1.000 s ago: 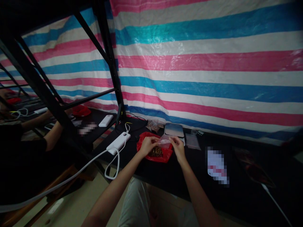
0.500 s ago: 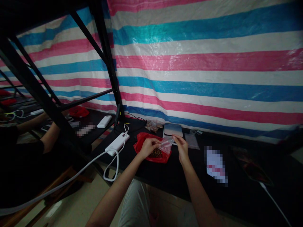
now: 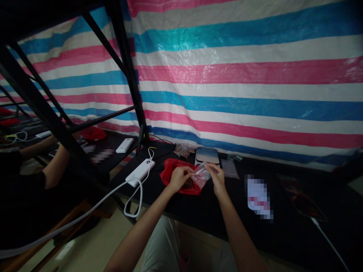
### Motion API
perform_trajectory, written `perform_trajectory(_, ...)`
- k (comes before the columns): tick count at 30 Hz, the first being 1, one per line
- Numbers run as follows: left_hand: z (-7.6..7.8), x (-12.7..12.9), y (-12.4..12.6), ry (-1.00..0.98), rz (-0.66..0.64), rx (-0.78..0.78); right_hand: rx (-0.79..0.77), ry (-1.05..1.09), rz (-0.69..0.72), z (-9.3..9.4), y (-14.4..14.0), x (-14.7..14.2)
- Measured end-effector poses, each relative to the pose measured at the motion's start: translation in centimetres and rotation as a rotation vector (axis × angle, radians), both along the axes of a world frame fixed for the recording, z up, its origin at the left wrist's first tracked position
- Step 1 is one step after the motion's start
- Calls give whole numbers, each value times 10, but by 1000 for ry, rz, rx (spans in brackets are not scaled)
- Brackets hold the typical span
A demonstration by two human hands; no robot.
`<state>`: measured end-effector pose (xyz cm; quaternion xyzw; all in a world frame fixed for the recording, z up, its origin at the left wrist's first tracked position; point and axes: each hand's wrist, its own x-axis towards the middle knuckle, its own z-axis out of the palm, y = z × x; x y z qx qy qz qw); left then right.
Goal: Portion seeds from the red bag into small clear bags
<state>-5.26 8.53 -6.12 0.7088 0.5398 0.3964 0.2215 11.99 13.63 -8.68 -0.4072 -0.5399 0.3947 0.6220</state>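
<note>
While both hands work at the red bag [image 3: 167, 169], a clear plastic bag [image 3: 201, 176] is held up between them.
Nearest, a pale trouser leg [image 3: 161, 243] sits on the near side of the red bag, below the black tabletop [image 3: 198, 211]. Left hand [image 3: 179, 179]: thumb and fingers pinched on the clear plastic bag's left edge, above the red bag. Right hand [image 3: 216, 177]: fingertips gripping its upper right edge, just right of the red bag. Brown bits [image 3: 189, 184] lie inside the red bag, partly hidden. To its left, a white power bank [image 3: 140, 172] with cable; well right, a blurred-out white item [image 3: 258, 198]. Behind it, a silver-topped device [image 3: 207, 155] and a bag of brown pieces [image 3: 184, 150]; beyond, a striped sheet [image 3: 241, 90].
</note>
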Motion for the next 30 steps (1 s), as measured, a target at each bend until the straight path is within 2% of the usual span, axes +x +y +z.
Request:
perform_trajectory(6, -5, -3, 8, -162, 78, 45, -76, 24, 133, 0, 4, 5)
perform_trajectory(10, -9, -6, 14, -202, 99, 28, -72, -22, 86, -6, 7, 5)
perform_trajectory(14, -11, -4, 18, -207, 108, 25, -60, -36, 33, -4, 8, 6)
perform_trajectory(20, -10, 1, 19, -268, 147, 84, -70, -58, 126, -5, 9, 8)
perform_trajectory(30, -8, 3, 21, -293, 153, 111, -87, -80, 108, -7, 9, 6)
